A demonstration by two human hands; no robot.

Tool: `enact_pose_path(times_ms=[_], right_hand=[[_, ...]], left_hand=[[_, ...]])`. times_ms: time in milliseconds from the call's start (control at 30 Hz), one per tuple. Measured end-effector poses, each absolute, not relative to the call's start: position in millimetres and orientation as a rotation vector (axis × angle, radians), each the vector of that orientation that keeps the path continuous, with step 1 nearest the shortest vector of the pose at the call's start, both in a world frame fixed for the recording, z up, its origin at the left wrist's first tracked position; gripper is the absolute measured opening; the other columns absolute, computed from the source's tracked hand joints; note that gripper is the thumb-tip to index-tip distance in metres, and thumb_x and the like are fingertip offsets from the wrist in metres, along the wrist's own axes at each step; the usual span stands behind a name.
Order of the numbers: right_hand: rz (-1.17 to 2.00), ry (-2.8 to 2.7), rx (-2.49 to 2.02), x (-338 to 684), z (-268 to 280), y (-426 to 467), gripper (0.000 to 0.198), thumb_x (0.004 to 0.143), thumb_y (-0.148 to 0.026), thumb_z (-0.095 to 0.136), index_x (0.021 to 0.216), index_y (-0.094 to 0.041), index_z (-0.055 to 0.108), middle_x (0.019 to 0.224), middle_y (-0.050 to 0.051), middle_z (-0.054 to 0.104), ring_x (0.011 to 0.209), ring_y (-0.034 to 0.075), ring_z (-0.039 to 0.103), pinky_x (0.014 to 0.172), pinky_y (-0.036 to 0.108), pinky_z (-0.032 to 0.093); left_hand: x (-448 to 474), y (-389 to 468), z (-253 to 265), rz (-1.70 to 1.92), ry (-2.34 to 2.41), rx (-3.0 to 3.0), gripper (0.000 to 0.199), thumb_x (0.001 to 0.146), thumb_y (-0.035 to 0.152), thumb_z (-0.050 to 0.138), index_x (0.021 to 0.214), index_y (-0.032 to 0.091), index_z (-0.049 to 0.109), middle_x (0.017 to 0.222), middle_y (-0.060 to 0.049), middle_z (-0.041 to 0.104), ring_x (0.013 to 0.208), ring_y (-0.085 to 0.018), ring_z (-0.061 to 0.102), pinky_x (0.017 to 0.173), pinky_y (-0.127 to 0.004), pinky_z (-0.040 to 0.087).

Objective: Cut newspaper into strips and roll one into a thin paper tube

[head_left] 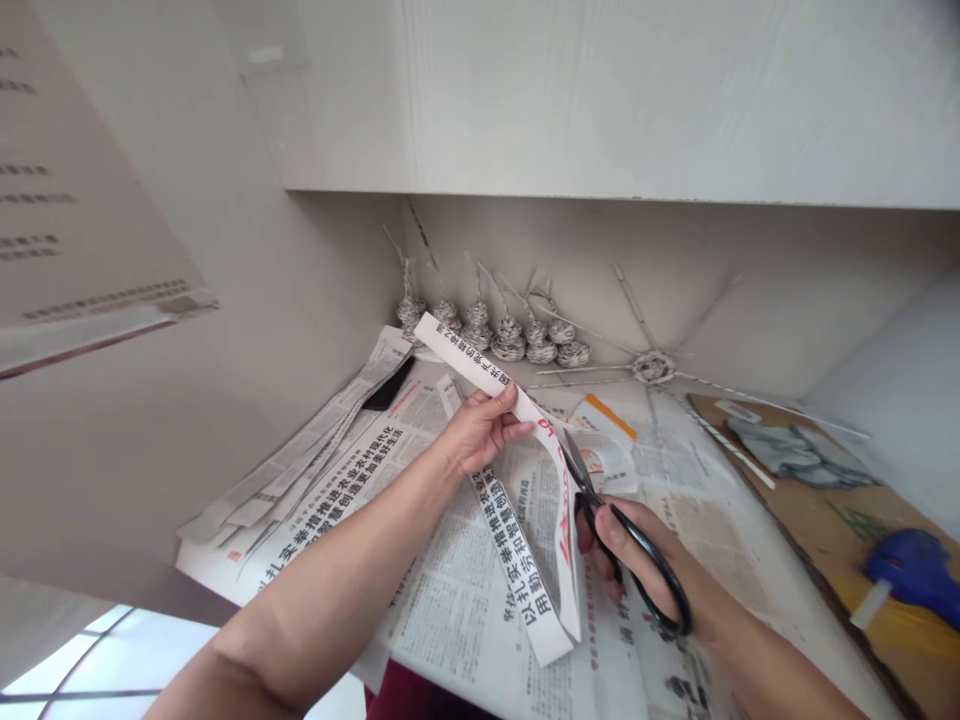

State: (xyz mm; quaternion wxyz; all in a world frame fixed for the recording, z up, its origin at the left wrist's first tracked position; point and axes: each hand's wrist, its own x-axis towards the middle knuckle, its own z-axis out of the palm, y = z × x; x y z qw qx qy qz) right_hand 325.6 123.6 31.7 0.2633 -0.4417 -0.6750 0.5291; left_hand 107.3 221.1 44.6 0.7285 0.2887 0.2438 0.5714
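Note:
My left hand (486, 430) pinches a long newspaper strip (465, 355) printed with black and red characters. The strip bends down to the right of that hand, beside the blades. My right hand (630, 550) is closed round the black handles of a pair of scissors (581, 470), whose blades point up and left at the strip's edge. Whether the blades are cutting into the paper, I cannot tell. Under my left hand a second cut strip (517, 560) lies slantwise on the spread newspaper (442, 610).
A pile of newspaper strips (300, 470) lies at left, near a dark flat object (390, 385). Several woven paper gourds (508, 340) stand along the back wall. A star-shaped weaving (652, 367) sits behind cardboard (810, 530) bearing a blue glue gun (911, 570). A shelf (600, 120) overhangs the table.

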Motion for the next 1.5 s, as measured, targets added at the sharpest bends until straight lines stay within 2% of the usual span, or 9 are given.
enact_pose_path(times_ms=[200, 467, 733, 867, 1000, 1167, 1333, 1500], right_hand=[[1.457, -1.842, -1.175, 327.2, 30.3, 125.3, 0.054, 0.092, -0.068, 0.037, 0.082, -0.018, 0.053, 0.061, -0.003, 0.049, 0.05, 0.011, 0.05, 0.051, 0.025, 0.039], [1.506, -1.819, -1.152, 325.7, 33.6, 123.0, 0.051, 0.092, -0.066, 0.041, 0.077, -0.019, 0.05, 0.062, -0.002, 0.049, 0.05, 0.011, 0.05, 0.051, 0.026, 0.04], [1.501, -1.787, -1.101, 323.6, 35.7, 122.5, 0.051, 0.094, -0.064, 0.04, 0.073, -0.019, 0.052, 0.063, 0.0, 0.054, 0.054, 0.013, 0.053, 0.053, 0.026, 0.042], [1.561, -1.732, -1.031, 323.3, 32.3, 122.4, 0.051, 0.096, -0.061, 0.037, 0.074, -0.018, 0.054, 0.066, 0.001, 0.056, 0.056, 0.013, 0.055, 0.054, 0.027, 0.043], [1.604, -1.646, -1.013, 323.1, 24.9, 122.6, 0.051, 0.097, -0.06, 0.036, 0.075, -0.018, 0.055, 0.069, 0.001, 0.057, 0.057, 0.013, 0.054, 0.055, 0.027, 0.041], [1.632, -1.627, -1.033, 323.1, 24.1, 122.3, 0.053, 0.096, -0.062, 0.036, 0.079, -0.017, 0.059, 0.07, 0.002, 0.057, 0.059, 0.014, 0.054, 0.058, 0.028, 0.041], [1.637, -1.579, -1.021, 321.9, 28.6, 121.1, 0.054, 0.094, -0.066, 0.037, 0.09, -0.017, 0.059, 0.075, 0.002, 0.056, 0.063, 0.014, 0.056, 0.062, 0.03, 0.043], [1.646, -1.52, -1.063, 321.4, 23.8, 122.3, 0.056, 0.093, -0.069, 0.035, 0.087, -0.017, 0.056, 0.073, 0.002, 0.056, 0.062, 0.015, 0.055, 0.062, 0.03, 0.044]], left_hand=[[106.0, 220.4, 45.4, 1.215, 0.557, 0.681, 0.007, 0.085, 0.014, 0.068, 0.081, 0.008, 0.066, 0.072, -0.006, 0.072, 0.062, -0.013, 0.07, 0.053, -0.017, 0.059], [111.6, 212.5, 43.2, 1.126, 0.546, 0.771, 0.012, 0.077, 0.016, 0.077, 0.082, 0.006, 0.071, 0.079, -0.01, 0.073, 0.075, -0.018, 0.073, 0.056, -0.015, 0.059], [125.0, 205.1, 35.6, 1.027, 0.546, 0.769, 0.024, 0.063, 0.017, 0.087, 0.078, 0.006, 0.072, 0.071, -0.006, 0.072, 0.065, -0.014, 0.07, 0.059, -0.018, 0.06], [130.3, 201.2, 32.3, 0.984, 0.528, 0.773, 0.026, 0.065, 0.017, 0.086, 0.084, 0.008, 0.071, 0.08, -0.007, 0.074, 0.069, -0.015, 0.072, 0.059, -0.019, 0.061], [130.6, 201.2, 32.0, 1.018, 0.501, 0.725, 0.026, 0.07, 0.024, 0.083, 0.088, 0.011, 0.069, 0.078, -0.005, 0.073, 0.068, -0.016, 0.072, 0.058, -0.025, 0.063], [133.2, 201.6, 26.2, 0.977, 0.506, 0.739, 0.034, 0.064, 0.028, 0.088, 0.087, 0.01, 0.07, 0.079, -0.008, 0.074, 0.066, -0.018, 0.072, 0.054, -0.023, 0.061], [137.8, 198.5, 23.1, 0.941, 0.553, 0.744, 0.029, 0.065, 0.024, 0.087, 0.085, 0.007, 0.073, 0.078, -0.009, 0.074, 0.066, -0.015, 0.071, 0.054, -0.018, 0.058], [138.2, 196.5, 29.3, 0.991, 0.612, 0.696, 0.022, 0.064, 0.015, 0.086, 0.081, 0.007, 0.074, 0.079, -0.009, 0.074, 0.07, -0.014, 0.07, 0.063, -0.018, 0.059]])
